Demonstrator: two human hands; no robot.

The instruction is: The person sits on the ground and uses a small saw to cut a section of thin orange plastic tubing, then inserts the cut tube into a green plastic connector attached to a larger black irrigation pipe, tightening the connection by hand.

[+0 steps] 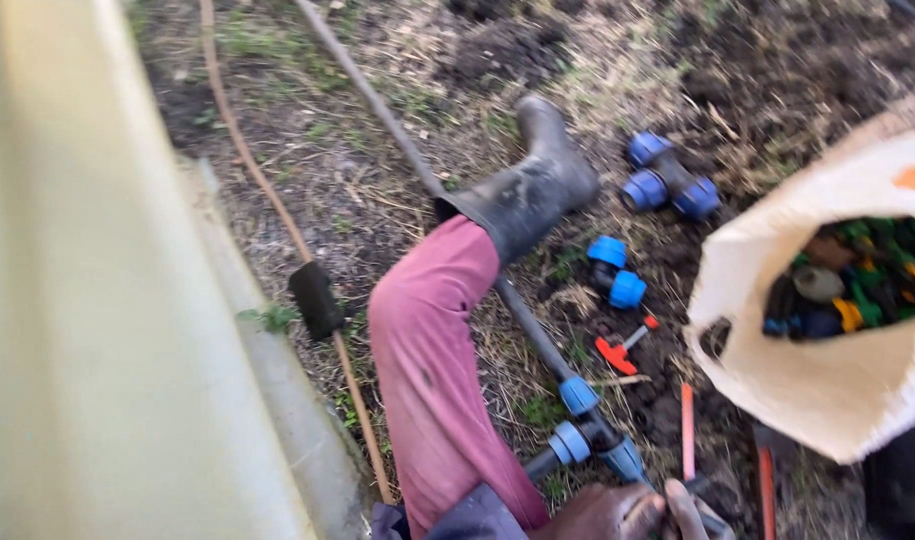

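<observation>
Hand on a pipe joint on the ground

At the bottom edge a hand (617, 512) wraps its fingers (685, 505) around the black pipe (522, 318) just below the blue-capped tee fitting (589, 432); which hand it is, I cannot tell. The pipe lies on the soil under the trouser leg (432, 370) and rubber boot (527, 185). Spare fittings (665, 180) and an open white sack (827, 380) lie nearby.

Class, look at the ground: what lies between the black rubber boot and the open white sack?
In the head view, between the boot and the sack lie two loose black fittings with blue caps: a tee and an elbow.
</observation>
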